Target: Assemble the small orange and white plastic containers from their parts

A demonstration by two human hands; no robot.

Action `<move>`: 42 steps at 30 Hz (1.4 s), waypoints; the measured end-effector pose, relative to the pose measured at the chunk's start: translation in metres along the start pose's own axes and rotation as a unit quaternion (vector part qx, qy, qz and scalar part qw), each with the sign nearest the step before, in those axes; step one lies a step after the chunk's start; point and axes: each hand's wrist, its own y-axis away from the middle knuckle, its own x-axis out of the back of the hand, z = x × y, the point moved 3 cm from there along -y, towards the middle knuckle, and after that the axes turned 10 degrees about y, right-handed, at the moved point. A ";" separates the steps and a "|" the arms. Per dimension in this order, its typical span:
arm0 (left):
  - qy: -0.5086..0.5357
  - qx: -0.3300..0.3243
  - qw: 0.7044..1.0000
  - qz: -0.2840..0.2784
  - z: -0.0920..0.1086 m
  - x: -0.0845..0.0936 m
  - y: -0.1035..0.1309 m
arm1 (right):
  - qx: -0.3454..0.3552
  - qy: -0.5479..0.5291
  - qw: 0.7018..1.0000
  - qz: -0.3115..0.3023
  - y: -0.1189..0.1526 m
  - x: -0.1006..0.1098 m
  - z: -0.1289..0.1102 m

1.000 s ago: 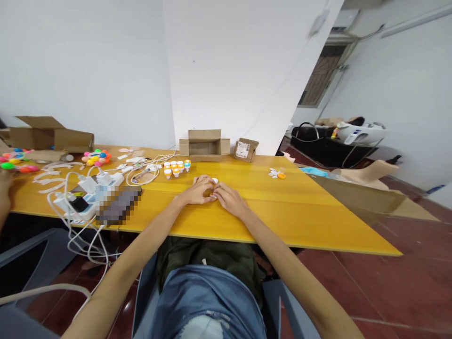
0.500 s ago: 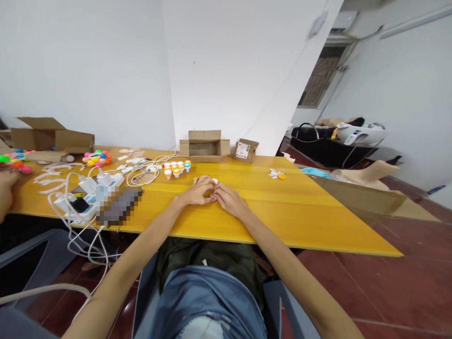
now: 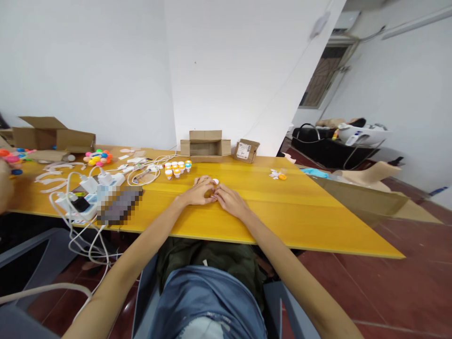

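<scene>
I watch my left hand (image 3: 197, 192) and right hand (image 3: 229, 200) pinched together on a small white piece (image 3: 215, 181) mid-table (image 3: 318, 212) — eight finished-looking capped pieces (image 3: 177, 168) stand just beyond, this one unfinished.

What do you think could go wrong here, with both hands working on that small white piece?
The small white round piece sits mostly hidden between the left hand and right hand; it could slip onto the glossy yellow table. An elbow might also snag the tangled white cables.
</scene>
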 end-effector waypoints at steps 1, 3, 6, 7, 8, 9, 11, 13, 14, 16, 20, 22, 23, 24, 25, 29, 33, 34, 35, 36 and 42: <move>0.000 -0.001 1.000 0.001 0.000 0.000 0.000 | 0.000 -0.001 1.000 0.000 0.000 0.000 0.000; -0.002 -0.002 1.000 0.001 0.001 0.000 0.000 | -0.001 -0.004 1.000 -0.002 0.000 0.001 0.000; -0.007 0.000 1.000 -0.003 0.001 0.000 0.000 | -0.006 -0.007 1.000 -0.006 0.000 0.002 -0.001; -0.008 0.002 1.000 -0.005 0.001 0.000 0.000 | -0.006 -0.007 1.000 -0.007 0.000 0.002 -0.001; -0.008 0.003 1.000 -0.006 0.001 0.000 0.000 | -0.005 -0.008 1.000 -0.006 -0.001 0.003 -0.001; -0.008 0.005 1.000 -0.006 0.000 0.000 0.000 | -0.004 -0.008 1.000 -0.005 -0.001 0.003 -0.002; -0.007 0.006 1.000 -0.006 0.000 0.000 0.001 | -0.002 -0.007 1.000 -0.003 -0.001 0.003 -0.002; -0.007 0.006 1.000 -0.005 0.000 0.000 0.000 | -0.004 -0.004 1.000 -0.004 -0.001 0.003 -0.003; -0.008 0.006 1.000 -0.006 0.000 0.000 0.000 | -0.006 -0.003 1.000 -0.006 -0.001 0.003 -0.003; -0.007 0.004 1.000 -0.006 0.000 0.000 0.000 | -0.007 -0.003 1.000 -0.007 -0.001 0.003 -0.003; -0.007 -0.002 1.000 -0.001 0.001 0.000 0.000 | -0.009 -0.013 1.000 -0.004 -0.001 0.004 -0.003; -0.006 -0.004 1.000 0.002 0.002 0.000 0.000 | -0.010 -0.018 1.000 -0.005 -0.001 0.005 -0.002; -0.006 -0.005 1.000 0.002 0.002 0.000 0.000 | -0.010 -0.019 1.000 -0.006 -0.001 0.005 -0.002; -0.006 -0.005 1.000 0.003 0.002 0.000 0.000 | -0.010 -0.019 1.000 -0.007 -0.001 0.005 -0.002; -0.006 -0.005 1.000 0.003 0.002 0.000 0.000 | -0.010 -0.019 1.000 -0.008 -0.001 0.005 -0.002; -0.006 -0.002 1.000 0.001 0.001 0.000 0.000 | -0.016 -0.019 1.000 -0.011 -0.001 0.004 -0.002; -0.010 -0.001 1.000 0.000 0.000 0.000 0.000 | -0.024 -0.023 0.999 -0.013 -0.001 0.002 -0.001; -0.011 -0.003 1.000 0.001 0.000 0.000 0.000 | -0.025 -0.026 0.999 -0.013 -0.001 0.002 -0.001; -0.011 -0.005 1.000 0.003 0.000 0.000 0.000 | -0.026 -0.030 0.999 -0.012 -0.001 0.002 -0.001; -0.011 -0.007 1.000 0.004 0.000 0.000 0.000 | -0.027 -0.034 0.999 -0.011 -0.001 0.003 -0.001; -0.006 -0.016 1.000 0.011 -0.001 0.000 0.000 | -0.031 -0.050 0.998 0.006 -0.001 0.005 -0.002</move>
